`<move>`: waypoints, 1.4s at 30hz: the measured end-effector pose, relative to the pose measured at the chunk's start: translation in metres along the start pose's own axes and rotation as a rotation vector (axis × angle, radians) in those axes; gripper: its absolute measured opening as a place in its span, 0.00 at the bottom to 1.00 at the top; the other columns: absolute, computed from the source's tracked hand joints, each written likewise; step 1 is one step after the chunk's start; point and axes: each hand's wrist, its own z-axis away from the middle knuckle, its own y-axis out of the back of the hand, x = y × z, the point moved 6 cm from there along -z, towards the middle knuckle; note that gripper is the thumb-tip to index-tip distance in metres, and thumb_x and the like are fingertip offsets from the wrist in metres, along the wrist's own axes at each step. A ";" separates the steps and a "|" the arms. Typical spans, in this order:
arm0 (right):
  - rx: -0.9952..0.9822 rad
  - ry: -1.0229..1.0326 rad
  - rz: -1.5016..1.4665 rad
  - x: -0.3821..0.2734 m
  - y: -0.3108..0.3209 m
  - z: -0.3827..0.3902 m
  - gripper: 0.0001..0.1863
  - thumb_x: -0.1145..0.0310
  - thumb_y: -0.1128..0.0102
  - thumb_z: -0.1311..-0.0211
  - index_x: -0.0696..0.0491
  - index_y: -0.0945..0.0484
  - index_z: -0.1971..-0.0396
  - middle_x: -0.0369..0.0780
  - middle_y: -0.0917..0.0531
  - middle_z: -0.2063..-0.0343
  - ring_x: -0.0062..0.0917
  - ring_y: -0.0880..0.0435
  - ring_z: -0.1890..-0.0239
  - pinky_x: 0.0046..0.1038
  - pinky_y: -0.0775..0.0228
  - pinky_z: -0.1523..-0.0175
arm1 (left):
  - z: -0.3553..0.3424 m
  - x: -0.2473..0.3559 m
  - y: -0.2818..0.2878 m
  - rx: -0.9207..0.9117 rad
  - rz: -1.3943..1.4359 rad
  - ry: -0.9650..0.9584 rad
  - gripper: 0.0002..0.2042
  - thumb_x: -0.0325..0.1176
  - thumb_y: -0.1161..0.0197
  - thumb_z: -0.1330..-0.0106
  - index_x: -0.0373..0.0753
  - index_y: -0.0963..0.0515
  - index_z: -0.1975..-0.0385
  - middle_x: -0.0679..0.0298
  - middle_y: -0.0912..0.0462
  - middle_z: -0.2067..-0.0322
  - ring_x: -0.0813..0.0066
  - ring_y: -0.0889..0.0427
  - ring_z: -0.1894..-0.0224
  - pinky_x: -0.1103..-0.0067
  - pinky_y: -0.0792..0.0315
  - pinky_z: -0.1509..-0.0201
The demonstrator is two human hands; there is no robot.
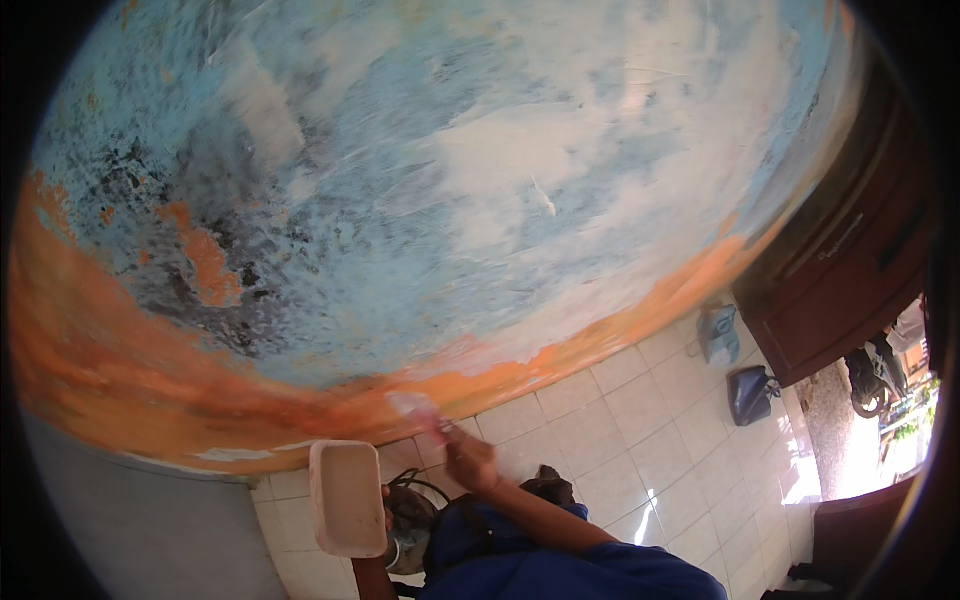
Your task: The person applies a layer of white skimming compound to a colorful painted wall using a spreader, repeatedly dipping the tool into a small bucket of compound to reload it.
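Note:
My left hand (388,511) grips a pale rectangular tub (348,500) by its right side; only a few fingers show past the rim, and the tub's inside looks pale and smooth. My right hand (471,461) is closed around a scraper (421,411) with a reddish handle and a pale blade, blurred by motion. The blade is near the orange lower band of the wall (330,230); whether it touches I cannot tell. Above that band, the wall is blue with white smears and dark, flaking patches at left.
Light square tiles (600,440) cover the floor. By the wall's right end lie a light blue bag (719,335) and a dark blue bag (750,395), close to a brown door (840,270). Beyond the bright doorway stands a motorcycle (872,380). A grey surface (150,520) is at lower left.

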 end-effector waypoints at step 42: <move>0.014 -0.487 0.111 0.116 0.043 0.023 0.07 0.78 0.44 0.46 0.54 0.33 0.70 0.48 0.19 0.75 0.44 0.18 0.70 0.34 0.27 0.72 | 0.007 0.010 0.019 -0.078 -0.077 -0.036 0.35 0.47 0.45 0.38 0.25 0.49 0.42 0.31 0.43 0.49 0.33 0.25 0.66 0.56 0.22 0.68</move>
